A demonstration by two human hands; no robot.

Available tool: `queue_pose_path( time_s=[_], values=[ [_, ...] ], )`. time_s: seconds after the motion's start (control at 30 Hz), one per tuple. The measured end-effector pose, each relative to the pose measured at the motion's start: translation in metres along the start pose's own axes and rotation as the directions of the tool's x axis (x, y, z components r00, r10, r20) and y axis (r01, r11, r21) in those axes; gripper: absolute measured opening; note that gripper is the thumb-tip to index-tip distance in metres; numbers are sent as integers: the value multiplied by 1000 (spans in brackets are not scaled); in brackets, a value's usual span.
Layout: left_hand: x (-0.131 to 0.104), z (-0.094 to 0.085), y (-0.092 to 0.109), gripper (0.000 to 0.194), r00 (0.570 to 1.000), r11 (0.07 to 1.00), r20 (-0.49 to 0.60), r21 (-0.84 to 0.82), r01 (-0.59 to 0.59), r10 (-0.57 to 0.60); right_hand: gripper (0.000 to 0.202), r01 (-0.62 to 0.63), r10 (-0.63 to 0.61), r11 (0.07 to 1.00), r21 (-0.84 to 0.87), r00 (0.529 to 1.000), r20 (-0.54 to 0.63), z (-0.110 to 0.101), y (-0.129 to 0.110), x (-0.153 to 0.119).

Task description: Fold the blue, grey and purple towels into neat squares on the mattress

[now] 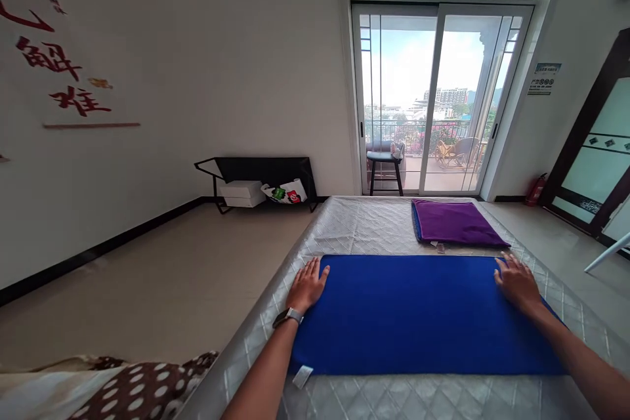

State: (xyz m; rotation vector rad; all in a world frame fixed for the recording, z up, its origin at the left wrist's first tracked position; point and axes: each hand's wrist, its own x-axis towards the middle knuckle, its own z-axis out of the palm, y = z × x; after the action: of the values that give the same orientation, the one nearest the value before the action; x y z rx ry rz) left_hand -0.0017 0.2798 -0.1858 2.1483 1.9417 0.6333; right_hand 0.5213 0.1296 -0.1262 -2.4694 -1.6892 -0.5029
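Note:
A blue cloth [418,315] lies spread flat in a rectangle on the quilted silver-grey mattress [339,230]. At its far left corner my left hand [308,283] rests flat, fingers stretched forward and thumb apart, a watch on the wrist. My right hand [518,281] lies on the far right corner with its fingers spread. Neither hand grasps anything. A white tag [302,377] sticks out from the near left corner of the cloth. Beyond the far edge lies a folded purple cloth [457,222], with blue showing along its left side.
Brown polka-dot bedding [142,390] lies at the lower left. A black rack [266,170] with white boxes [241,193] and a bag [285,191] stands by the wall. Past the mattress are a stool [385,161] and sliding glass doors [433,98]. A fire extinguisher [535,190] stands right.

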Motion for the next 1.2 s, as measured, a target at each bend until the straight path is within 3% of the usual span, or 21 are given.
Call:
queue_pose_path(
  time_s=[0.1, 0.23, 0.3, 0.37, 0.47, 0.53, 0.6, 0.67, 0.73, 0.87, 0.97, 1.03, 1.1, 1.2],
  values=[
    [5, -5, 1, 62, 998, 996, -46, -87, 34, -39, 35, 162, -151, 978, 131, 985, -88, -12, -23, -41],
    [6, -17, 4, 52, 992, 977, -98, -205, 61, -82, 27, 376, -348, 870, 319, 926, -144, -32, -78, -92],
    [-6, -26, 2, 48, 991, 968, -112, -248, 45, -75, 27, 412, -400, 826, 386, 909, -114, -42, -100, -107],
    [-29, -35, -3, 43, 993, 960, -110, -280, 3, -35, 28, 371, -388, 818, 440, 920, -55, -47, -104, -114],
    [-77, -47, -17, 39, 994, 949, -51, -297, -109, 98, 31, 190, -238, 857, 479, 970, 40, -42, -64, -114],
    [-110, -51, -22, 39, 984, 944, -2, -280, -171, 178, 31, 32, -84, 886, 462, 992, 92, -31, -18, -112],
    [-135, -52, -13, 39, 976, 943, 24, -265, -203, 217, 31, -147, 84, 906, 396, 981, 173, -21, 30, -113],
    [-153, -52, 19, 34, 961, 929, 48, -271, -251, 274, 32, -297, 232, 899, 321, 946, 225, -14, 66, -116],
    [-164, -51, 70, 29, 911, 889, 115, -295, -350, 397, 35, -369, 311, 886, 281, 922, 230, -11, 86, -121],
    [-176, -35, 200, 22, 701, 752, 287, -349, -559, 653, 39, -358, 313, 903, 239, 927, 208, -12, 93, -128],
    [-181, -3, 291, 21, 521, 611, 325, -338, -716, 789, 37, -378, 326, 905, 196, 911, 254, -16, 97, -122],
    [-186, 25, 343, 24, 440, 543, 343, -317, -777, 830, 36, -400, 330, 894, 204, 893, 305, -18, 103, -109],
    [-193, 54, 390, 31, 424, 524, 344, -289, -801, 838, 35, -397, 304, 886, 241, 888, 344, -18, 109, -88],
    [-203, 89, 442, 41, 490, 569, 318, -236, -788, 812, 32, -365, 246, 882, 297, 896, 371, -11, 114, -45]
  ],
)
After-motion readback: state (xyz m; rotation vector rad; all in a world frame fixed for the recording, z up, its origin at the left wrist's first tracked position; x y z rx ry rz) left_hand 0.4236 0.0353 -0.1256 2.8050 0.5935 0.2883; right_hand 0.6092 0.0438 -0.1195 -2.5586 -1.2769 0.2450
